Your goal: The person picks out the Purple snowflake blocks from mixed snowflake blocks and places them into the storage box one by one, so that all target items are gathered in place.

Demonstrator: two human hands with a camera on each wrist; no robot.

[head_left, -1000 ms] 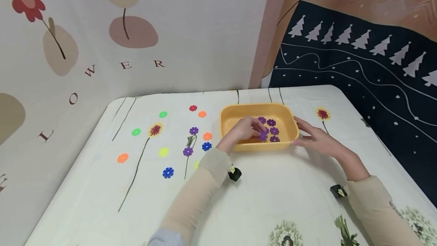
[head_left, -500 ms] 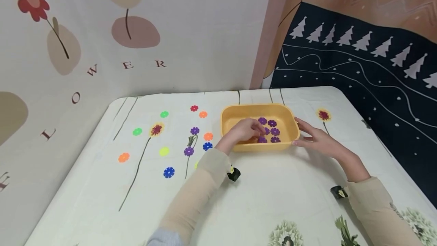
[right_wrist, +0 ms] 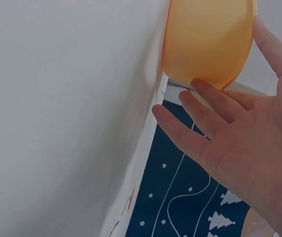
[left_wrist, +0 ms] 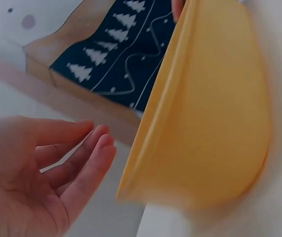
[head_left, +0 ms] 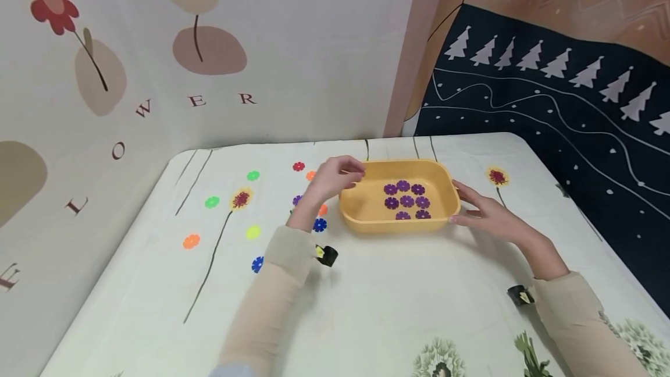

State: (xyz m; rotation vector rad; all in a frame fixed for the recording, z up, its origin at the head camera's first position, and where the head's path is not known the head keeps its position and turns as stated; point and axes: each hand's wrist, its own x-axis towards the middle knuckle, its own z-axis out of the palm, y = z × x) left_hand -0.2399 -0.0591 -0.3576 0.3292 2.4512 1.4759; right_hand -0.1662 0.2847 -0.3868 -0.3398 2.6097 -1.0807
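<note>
A yellow plastic tray (head_left: 387,226) stands on the table with several purple flower-shaped discs (head_left: 407,201) lying flat in its middle and right part. Over the tray's left end hovers my left hand (head_left: 331,181), fingers loosely bent; the left wrist view shows nothing between thumb and fingertips, with the tray wall (left_wrist: 220,108) beside them. My right hand (head_left: 492,214) rests its spread, fairly straight fingers against the tray's right end. In the right wrist view the thumb (right_wrist: 271,42) lies at the tray's rim and a fingertip at its end wall (right_wrist: 210,39).
Left of the tray, loose flower discs lie scattered: red (head_left: 298,166), green (head_left: 211,202), orange (head_left: 191,241), yellow-green (head_left: 253,232) and blue (head_left: 320,225). My left arm partly covers a few. Printed fabric walls stand behind the table (head_left: 419,295) and to both sides.
My left hand was down among the purple discs in the tray; it has lifted out and moved left to the tray's left rim, leaving the discs there. The right hand stays at the tray.
</note>
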